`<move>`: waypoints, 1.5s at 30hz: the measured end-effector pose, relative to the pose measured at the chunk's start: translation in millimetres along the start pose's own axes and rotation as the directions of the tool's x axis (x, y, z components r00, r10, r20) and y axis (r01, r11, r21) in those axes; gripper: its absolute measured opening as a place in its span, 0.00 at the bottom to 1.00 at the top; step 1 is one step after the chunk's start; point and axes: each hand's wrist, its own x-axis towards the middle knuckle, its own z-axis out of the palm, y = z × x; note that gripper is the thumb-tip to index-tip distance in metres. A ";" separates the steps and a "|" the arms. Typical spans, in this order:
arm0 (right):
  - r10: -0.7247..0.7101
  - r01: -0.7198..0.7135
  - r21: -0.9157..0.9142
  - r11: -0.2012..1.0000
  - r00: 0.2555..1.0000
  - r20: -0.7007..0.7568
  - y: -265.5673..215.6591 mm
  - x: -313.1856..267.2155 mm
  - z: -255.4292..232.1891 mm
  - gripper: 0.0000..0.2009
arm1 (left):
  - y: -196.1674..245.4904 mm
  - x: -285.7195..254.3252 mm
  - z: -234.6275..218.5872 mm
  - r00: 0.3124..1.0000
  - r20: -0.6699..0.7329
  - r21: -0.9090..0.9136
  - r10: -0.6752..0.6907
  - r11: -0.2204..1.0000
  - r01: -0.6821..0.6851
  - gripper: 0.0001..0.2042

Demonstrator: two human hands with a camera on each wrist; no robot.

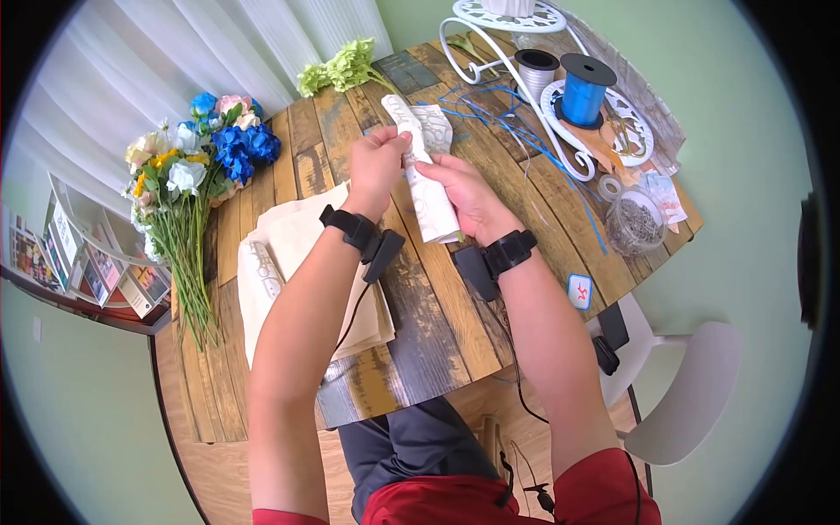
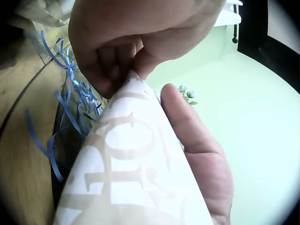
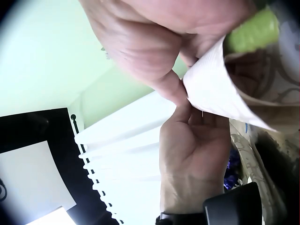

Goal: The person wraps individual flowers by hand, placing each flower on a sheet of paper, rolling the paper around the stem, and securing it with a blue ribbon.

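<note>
A white patterned wrapping paper [image 1: 430,203] is rolled into a tube and held slanting over the table between both hands. My left hand [image 1: 374,171] pinches the paper's edge at the upper part; in the left wrist view its thumb and fingertips meet at the fold. My right hand [image 1: 471,194] grips the tube lower down, thumb on top. Inside the tube's lower opening shows a thick green stem [image 3: 253,32], seen in the right wrist view. A patterned paper flap [image 1: 437,129] spreads beside the tube's upper end.
A mixed flower bunch [image 1: 188,175] lies left, beside a stack of cream paper [image 1: 302,219]. Green blooms [image 1: 339,68] lie at the back. Blue ribbon spool [image 1: 584,92], white ribbon spool [image 1: 535,74], white metal stand [image 1: 573,162] and clear jar [image 1: 636,223] are right.
</note>
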 end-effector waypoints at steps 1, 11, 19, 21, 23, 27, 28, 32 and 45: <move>0.000 0.000 -0.001 1.000 1.000 0.002 1.9 1.5 -0.5 0.08 | 0.4 -0.5 0.8 0.993 -0.066 0.131 0.098 0.987 -0.089 0.08; -0.172 0.103 -0.311 0.945 0.964 -0.203 -4.5 0.0 2.1 0.17 | 35.8 -9.2 -2.2 0.909 -0.267 0.660 0.320 0.748 -0.070 0.12; -0.099 0.077 -0.139 0.987 0.982 -0.160 4.7 5.2 -2.6 0.30 | 88.6 -22.3 1.2 0.830 0.141 0.975 0.540 0.070 -0.211 0.13; -0.014 0.008 -0.064 0.998 0.995 -0.096 5.6 7.4 -4.0 0.31 | 95.4 -21.0 -1.8 0.824 0.121 0.971 0.553 0.106 -0.214 0.13; 0.068 -0.068 0.002 0.998 0.997 -0.025 4.9 5.0 -1.1 0.31 | 100.0 -23.5 -2.7 0.819 0.098 0.966 0.566 0.145 -0.216 0.13; 0.206 -0.217 0.176 0.960 0.976 0.075 -0.5 -1.2 5.8 0.29 | 106.8 -36.0 -1.3 0.798 0.152 0.951 0.584 0.132 -0.278 0.12; 0.252 -0.282 0.221 0.934 0.955 0.153 -0.8 -1.7 6.8 0.27 | 108.5 -39.9 -1.9 0.794 0.180 0.952 0.581 0.099 -0.288 0.12; 0.116 -0.170 0.213 0.962 0.963 0.245 7.1 3.3 9.4 0.25 | 117.5 -51.5 -6.6 0.526 0.421 0.886 0.739 -0.211 -0.413 0.11; 0.144 -0.189 0.262 0.946 0.973 0.182 18.6 12.3 -16.5 0.12 | 44.3 -121.4 -239.1 0.937 -0.329 0.539 0.118 0.838 0.083 0.14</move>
